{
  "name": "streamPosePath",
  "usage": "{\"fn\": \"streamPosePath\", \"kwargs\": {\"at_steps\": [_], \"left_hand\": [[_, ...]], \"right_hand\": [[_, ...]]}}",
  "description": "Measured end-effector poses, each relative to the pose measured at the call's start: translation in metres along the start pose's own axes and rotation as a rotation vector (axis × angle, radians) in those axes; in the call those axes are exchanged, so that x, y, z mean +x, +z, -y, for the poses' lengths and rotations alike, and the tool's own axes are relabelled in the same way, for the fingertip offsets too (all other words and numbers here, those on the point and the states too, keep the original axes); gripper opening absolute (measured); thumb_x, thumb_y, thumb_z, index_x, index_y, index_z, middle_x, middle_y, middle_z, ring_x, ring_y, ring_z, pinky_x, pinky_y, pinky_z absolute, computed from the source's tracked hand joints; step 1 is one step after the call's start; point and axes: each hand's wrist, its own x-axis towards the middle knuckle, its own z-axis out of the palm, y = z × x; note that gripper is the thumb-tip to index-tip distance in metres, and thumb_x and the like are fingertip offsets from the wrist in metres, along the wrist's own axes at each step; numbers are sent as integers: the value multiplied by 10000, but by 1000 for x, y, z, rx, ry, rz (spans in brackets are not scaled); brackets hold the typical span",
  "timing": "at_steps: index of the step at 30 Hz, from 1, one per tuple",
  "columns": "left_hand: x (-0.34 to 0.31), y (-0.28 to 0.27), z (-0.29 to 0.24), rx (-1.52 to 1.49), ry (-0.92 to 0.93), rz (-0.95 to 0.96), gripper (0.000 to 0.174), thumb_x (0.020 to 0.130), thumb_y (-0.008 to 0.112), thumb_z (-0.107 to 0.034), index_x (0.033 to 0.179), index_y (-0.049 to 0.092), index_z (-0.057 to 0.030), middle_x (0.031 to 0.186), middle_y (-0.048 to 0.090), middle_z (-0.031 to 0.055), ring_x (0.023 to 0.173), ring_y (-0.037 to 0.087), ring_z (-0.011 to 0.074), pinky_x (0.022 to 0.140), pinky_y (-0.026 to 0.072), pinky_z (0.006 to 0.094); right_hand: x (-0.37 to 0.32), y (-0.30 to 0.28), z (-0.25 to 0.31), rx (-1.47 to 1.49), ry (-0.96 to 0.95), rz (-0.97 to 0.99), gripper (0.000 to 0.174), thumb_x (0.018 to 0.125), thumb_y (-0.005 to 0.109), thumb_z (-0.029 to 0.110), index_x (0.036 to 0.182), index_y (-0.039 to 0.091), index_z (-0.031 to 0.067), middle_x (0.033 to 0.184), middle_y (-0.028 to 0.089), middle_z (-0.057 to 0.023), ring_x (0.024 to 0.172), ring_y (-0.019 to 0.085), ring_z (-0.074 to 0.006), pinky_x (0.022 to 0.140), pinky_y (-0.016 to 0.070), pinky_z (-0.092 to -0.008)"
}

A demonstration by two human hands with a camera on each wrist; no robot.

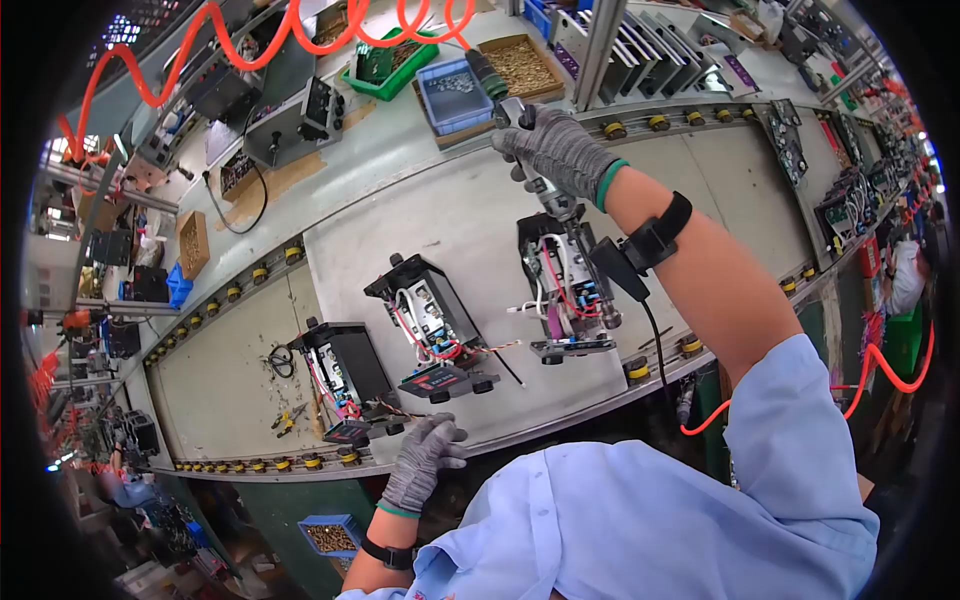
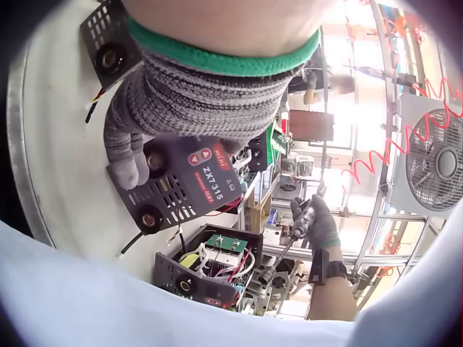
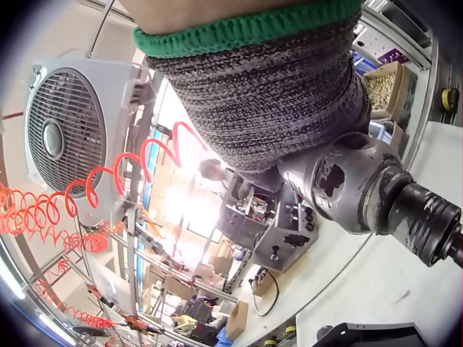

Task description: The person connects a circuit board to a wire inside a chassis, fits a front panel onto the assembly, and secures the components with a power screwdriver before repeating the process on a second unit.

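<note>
My gloved right hand (image 1: 555,150) grips an air screwdriver (image 1: 548,190), held upright over the rightmost of three inverter welders (image 1: 570,275). That welder's casing is open, showing boards and white and red wires. In the right wrist view the tool's grey body (image 3: 347,184) sticks out of the glove. My gloved left hand (image 1: 425,465) is low at the near edge of the work board, its fingers loosely extended. In the left wrist view its fingers overlap the front panel (image 2: 192,181) marked ZX7315 of the middle welder (image 1: 430,320). The left welder (image 1: 350,375) stands beside it.
A pale board (image 1: 480,400) on the roller conveyor bears the welders. Wire and small yellow-handled pliers (image 1: 290,420) lie left. A blue tray (image 1: 455,95), green basket (image 1: 390,75) and screw box (image 1: 520,68) stand behind. A red coiled air hose (image 1: 230,50) hangs above.
</note>
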Motion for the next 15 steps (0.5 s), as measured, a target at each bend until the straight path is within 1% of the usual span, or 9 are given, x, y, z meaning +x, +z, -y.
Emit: {"fn": "streamPosePath", "kwargs": {"at_steps": [1,2,6,8,9,11,12,13,15], "left_hand": [[-3,20,-8,92,18,123,762,903,737,-413,1448,406,4,1176,622,173,898,690,210,735,603,325],[0,45,-16,185,65,158,873,877,742,-486,1479,358,15,1236,597,201,932,692,245,780,602,348],[54,135,-26,320,166,109,857,888,733,-486,1481,370,13,1240,589,164,999,659,237,801,600,375],[85,167,-25,188,-26,68,797,893,728,-497,1467,412,-42,1235,580,130,1041,626,233,811,598,404],[97,176,-21,199,-35,68,797,893,728,-497,1467,412,-42,1235,580,130,1041,626,233,811,598,404],[121,185,-9,82,-25,174,754,886,738,-498,1441,441,-82,1223,578,130,965,649,242,788,605,422],[131,182,4,-9,-1,210,687,877,744,-501,1371,508,-87,1160,625,141,873,682,251,745,615,437],[141,173,16,0,-11,212,687,877,744,-501,1371,508,-87,1160,625,141,873,682,251,745,615,437],[152,153,33,-255,-3,393,638,866,747,-502,1304,572,-73,1052,675,154,778,698,252,702,619,438]], "right_hand": [[-1,-19,-12,19,-4,-11,328,883,723,291,961,617,-8,777,634,-68,637,668,-176,552,551,-337],[-2,-35,-26,69,14,-40,301,885,721,275,989,617,13,793,627,-67,647,662,-176,551,555,-344],[-9,-88,-87,213,123,-141,243,897,717,224,1028,613,48,814,630,-63,645,654,-181,537,553,-358],[-13,-101,-117,213,159,-214,243,898,722,224,1029,609,53,803,626,-60,635,650,-182,532,549,-358],[-14,-105,-134,207,194,-285,245,899,727,224,1030,604,58,792,623,-58,624,645,-182,527,546,-358],[-13,-108,-170,198,235,-330,243,901,731,225,1035,601,70,771,619,-53,605,640,-180,519,539,-354],[-14,-106,-186,277,256,-359,233,902,725,220,1035,603,74,770,623,-53,603,641,-179,520,539,-352],[-13,-105,-200,353,272,-387,224,903,720,216,1035,605,77,770,626,-53,600,642,-177,520,538,-349],[-9,-103,-223,406,279,-411,215,901,711,208,1038,601,84,764,623,-53,582,628,-174,515,535,-348]]}}
